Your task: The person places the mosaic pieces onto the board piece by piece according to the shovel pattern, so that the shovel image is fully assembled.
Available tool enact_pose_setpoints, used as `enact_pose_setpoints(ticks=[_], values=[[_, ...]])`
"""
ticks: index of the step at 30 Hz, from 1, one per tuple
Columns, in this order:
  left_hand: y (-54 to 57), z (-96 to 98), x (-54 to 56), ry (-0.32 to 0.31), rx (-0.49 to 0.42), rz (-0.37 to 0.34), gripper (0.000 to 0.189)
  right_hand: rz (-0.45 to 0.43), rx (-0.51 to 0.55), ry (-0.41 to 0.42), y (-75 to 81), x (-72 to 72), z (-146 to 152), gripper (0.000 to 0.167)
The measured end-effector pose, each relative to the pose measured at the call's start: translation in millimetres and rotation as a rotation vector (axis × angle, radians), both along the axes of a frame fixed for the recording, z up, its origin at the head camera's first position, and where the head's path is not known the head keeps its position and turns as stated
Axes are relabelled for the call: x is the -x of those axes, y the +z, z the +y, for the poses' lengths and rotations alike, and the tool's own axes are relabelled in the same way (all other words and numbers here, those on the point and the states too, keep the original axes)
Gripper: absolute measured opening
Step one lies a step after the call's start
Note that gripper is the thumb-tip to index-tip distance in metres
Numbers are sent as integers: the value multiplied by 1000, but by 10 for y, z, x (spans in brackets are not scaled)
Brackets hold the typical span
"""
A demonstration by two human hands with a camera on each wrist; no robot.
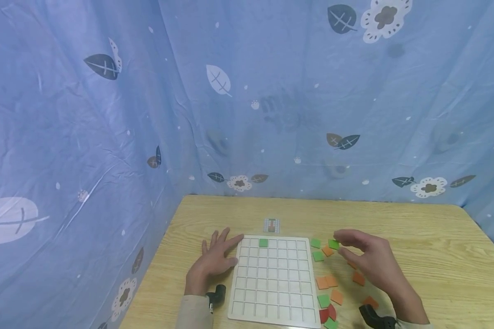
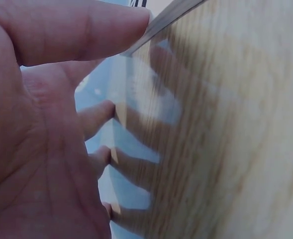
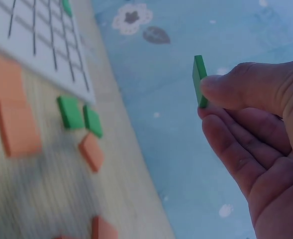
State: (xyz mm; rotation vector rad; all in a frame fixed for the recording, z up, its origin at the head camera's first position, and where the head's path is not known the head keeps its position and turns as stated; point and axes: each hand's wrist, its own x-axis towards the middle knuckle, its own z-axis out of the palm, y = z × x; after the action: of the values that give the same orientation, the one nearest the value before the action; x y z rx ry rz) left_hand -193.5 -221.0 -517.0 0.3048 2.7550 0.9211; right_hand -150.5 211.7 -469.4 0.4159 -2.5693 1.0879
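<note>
A white grid board (image 1: 274, 274) lies on the wooden table, with one green square tile (image 1: 263, 242) in its top row. At the board's upper left edge rests my left hand (image 1: 215, 260), thumb and index finger against the side, the other fingers spread on the table. My right hand (image 1: 372, 258) pinches another green square tile (image 3: 200, 82) between thumb and fingers, raised over the table to the right of the board. Loose green tiles (image 1: 318, 256) and orange tiles (image 1: 326, 282) lie scattered below and beside that hand.
Behind the board lies a small printed picture card (image 1: 271, 225). Red curved pieces (image 1: 327, 314) sit by the board's lower right corner. A blue patterned curtain (image 1: 271, 114) hangs along the table's back and left sides.
</note>
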Motion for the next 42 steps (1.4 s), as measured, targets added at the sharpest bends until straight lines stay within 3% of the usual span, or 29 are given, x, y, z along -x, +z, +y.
enact_pose_setpoints(ticks=[8, 20, 29, 42], values=[[0, 5, -3, 9, -8, 1, 73, 8, 76, 41, 51, 72, -227, 41], [-30, 6, 5, 17, 3, 3, 73, -60, 75, 82, 98, 248, -629, 37], [-12, -6, 0, 7, -37, 11, 73, -98, 161, 145, -46, 429, -932, 36], [15, -3, 4, 8, -14, 4, 72, -169, 55, 166, -255, 607, -1273, 33]])
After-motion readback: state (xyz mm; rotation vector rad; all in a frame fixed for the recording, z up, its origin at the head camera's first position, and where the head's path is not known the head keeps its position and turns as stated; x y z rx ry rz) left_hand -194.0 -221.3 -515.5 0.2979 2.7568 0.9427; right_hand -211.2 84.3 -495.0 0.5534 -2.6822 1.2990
